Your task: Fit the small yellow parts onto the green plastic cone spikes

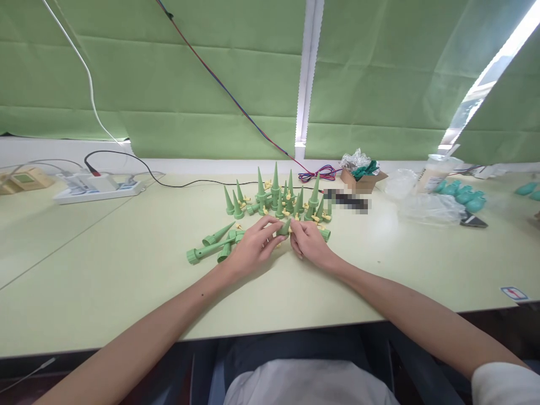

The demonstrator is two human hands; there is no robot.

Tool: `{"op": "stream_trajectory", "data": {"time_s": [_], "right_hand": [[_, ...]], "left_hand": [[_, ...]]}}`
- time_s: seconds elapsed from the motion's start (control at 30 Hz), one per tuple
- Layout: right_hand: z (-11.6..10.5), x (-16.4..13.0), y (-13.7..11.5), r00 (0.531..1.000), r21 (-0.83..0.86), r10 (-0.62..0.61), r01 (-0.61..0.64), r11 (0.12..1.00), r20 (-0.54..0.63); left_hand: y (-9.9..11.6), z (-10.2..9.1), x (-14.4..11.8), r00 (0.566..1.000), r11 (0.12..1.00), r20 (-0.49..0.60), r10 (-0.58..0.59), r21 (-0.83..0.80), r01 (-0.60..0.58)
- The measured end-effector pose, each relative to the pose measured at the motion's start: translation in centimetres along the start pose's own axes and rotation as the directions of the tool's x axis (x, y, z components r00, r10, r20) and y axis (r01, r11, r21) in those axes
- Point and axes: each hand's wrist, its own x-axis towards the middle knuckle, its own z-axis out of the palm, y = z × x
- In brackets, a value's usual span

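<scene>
A green plastic plant watering spike point(284, 228) is gripped between the thumb and fingers of my left hand point(254, 245), its point tilted up to the right. My right hand point(311, 242) is pinched closed right beside the spike. Whatever lies between its fingertips is too small and covered to make out. Behind both hands several green spikes point(275, 183) stand upright with small yellow valves point(288, 197) on or among them. Left of my left hand, more spikes point(206, 251) lie on their sides on the table point(139, 281).
A white power strip point(99, 190) with plugs sits at the left, its black cable crossing behind the spikes. Back right are a cardboard box point(363, 181), a plastic cup point(434, 174), a clear bag point(431, 209) and teal bulb-shaped pieces point(468, 197). Green blinds point(202, 107) hang behind.
</scene>
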Motion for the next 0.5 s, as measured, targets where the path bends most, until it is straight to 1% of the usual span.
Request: {"op": "stream_trajectory", "data": {"time_s": [0.17,0.33,0.5], "right_hand": [[0.20,0.20,0.75,1.000,0.030,-0.012,0.012,0.999,-0.012],[0.39,0.22,0.82,0.994,-0.069,-0.088,0.084,0.994,-0.061],[0.31,0.00,0.61,0.990,-0.140,-0.121,0.110,0.984,-0.076]], "left_hand": [[0.53,-0.30,0.33,0.991,0.991,0.055,-0.123,-0.045,0.126],[0.72,-0.49,0.45,0.969,0.963,0.089,-0.231,-0.121,0.241],[1.06,-0.34,0.42,0.942,0.915,0.120,-0.313,-0.226,0.333]]}}
